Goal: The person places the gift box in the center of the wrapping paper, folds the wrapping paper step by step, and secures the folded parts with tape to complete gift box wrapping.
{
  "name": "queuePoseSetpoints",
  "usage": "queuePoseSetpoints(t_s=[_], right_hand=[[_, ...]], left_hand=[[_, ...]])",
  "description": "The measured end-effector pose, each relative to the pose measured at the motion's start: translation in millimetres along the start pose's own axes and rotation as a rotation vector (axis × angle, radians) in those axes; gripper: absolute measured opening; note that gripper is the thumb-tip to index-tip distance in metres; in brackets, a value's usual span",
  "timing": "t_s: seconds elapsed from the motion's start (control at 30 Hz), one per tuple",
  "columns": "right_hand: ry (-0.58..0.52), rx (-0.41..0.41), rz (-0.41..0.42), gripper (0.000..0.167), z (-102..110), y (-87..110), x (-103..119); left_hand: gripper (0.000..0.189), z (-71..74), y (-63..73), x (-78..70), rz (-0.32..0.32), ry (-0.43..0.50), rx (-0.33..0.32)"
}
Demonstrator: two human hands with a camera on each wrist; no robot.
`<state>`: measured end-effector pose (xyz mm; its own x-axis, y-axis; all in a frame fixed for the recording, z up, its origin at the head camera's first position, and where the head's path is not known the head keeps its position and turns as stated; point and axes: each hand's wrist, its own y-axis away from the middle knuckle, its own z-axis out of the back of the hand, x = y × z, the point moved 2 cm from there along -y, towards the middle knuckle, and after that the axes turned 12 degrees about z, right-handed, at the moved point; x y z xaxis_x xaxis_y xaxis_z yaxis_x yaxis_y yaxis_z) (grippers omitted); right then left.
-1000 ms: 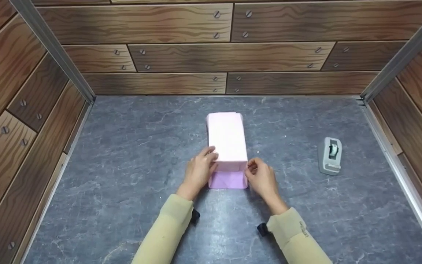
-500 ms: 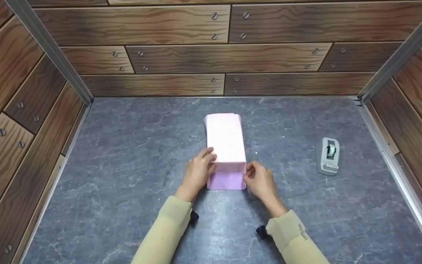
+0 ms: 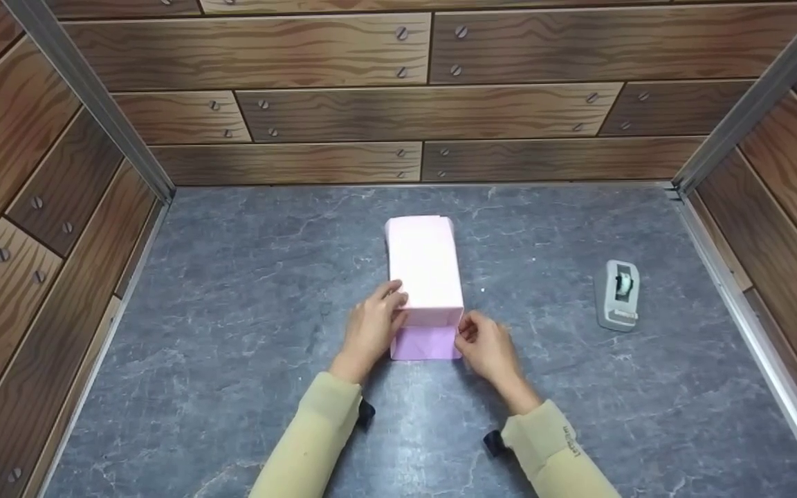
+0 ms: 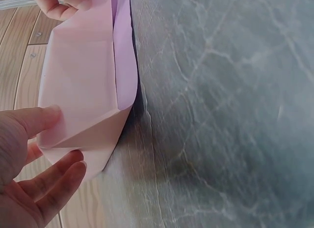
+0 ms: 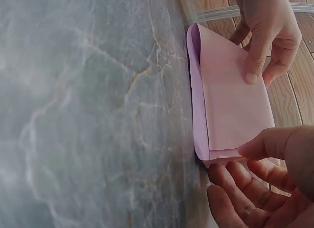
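A box wrapped in pink paper lies on the table, its near end facing me. From that end a lilac-sided paper flap spreads along the tabletop. My left hand grips the near left corner, thumb on the end face and fingers at the side, as the left wrist view shows. At the near right corner my right hand pinches the folded side of the paper; in the right wrist view its thumb touches the end paper and its fingers curl at the side. Inside the wrapping, the contents are hidden.
A grey tape dispenser with a roll of tape stands to the right on the dark marbled table. Wood-patterned walls enclose the back and both sides, with metal strips along the edges.
My right fingers have shifted slightly inward, pushing the paper's right side in over the flap. The left hand keeps its hold. The head view has shifted a little.
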<state>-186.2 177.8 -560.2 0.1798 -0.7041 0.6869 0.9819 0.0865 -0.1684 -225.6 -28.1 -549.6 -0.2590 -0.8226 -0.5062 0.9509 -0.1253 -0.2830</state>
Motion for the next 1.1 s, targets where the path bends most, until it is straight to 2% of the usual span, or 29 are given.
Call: queuePoseSetpoints(t_s=[0.23, 0.33, 0.57, 0.77, 1.1], right_hand=[[-0.014, -0.035, 0.076, 0.008, -2.2, -1.3, -3.6], [-0.023, -0.023, 0.116, 0.009, -3.2, -2.2, -4.6], [-0.001, 0.095, 0.268, 0.025, -5.4, -0.6, -3.9], [0.097, 0.163, 0.378, 0.029, -7.1, 1.5, -3.2], [0.24, 0.3, 0.4, 0.039, -7.6, 3.9, -1.9]], left_hand=[[0.022, 0.2, -1.2, -0.9, -0.004, 0.009, 0.002], [0.022, 1.0, -1.4, -1.3, -0.006, 0.016, 0.001], [0.023, 0.9, -1.3, -0.7, -0.017, 0.019, -0.003], [0.021, 0.6, 0.0, 0.1, -0.021, 0.007, -0.015], [0.022, 1.2, 0.8, -0.2, -0.027, 0.012, -0.024]])
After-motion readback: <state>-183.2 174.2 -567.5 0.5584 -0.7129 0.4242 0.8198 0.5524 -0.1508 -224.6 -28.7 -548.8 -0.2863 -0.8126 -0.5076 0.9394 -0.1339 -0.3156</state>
